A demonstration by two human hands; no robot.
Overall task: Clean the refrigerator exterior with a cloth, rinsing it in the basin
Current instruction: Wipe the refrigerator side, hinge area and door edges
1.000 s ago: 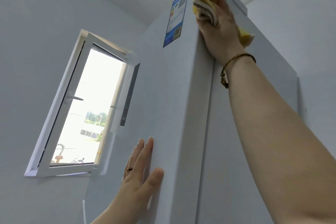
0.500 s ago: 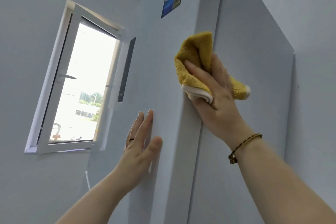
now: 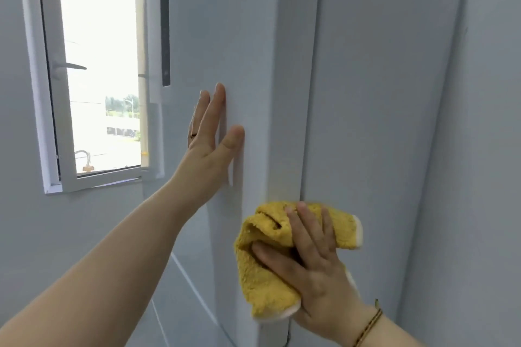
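Yellow cloth (image 3: 263, 287) sits pressed on the refrigerator (image 3: 380, 93) at its front corner under the right hand (image 3: 318, 270), its grip spread flat, left hand (image 3: 211, 138) braced open on the door (image 3: 225, 22): mid-wipe, likely needing steady pressure down the edge.

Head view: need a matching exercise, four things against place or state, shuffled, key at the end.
Things:
1. left hand
2. cloth
3. window
4. bracelet

Place or state:
A. around the right wrist
B. yellow, pressed to the refrigerator's corner edge by the right hand
C. flat on the refrigerator's front, fingers straight
D. in the wall left of the refrigerator

Pairs: 1-C, 2-B, 3-D, 4-A
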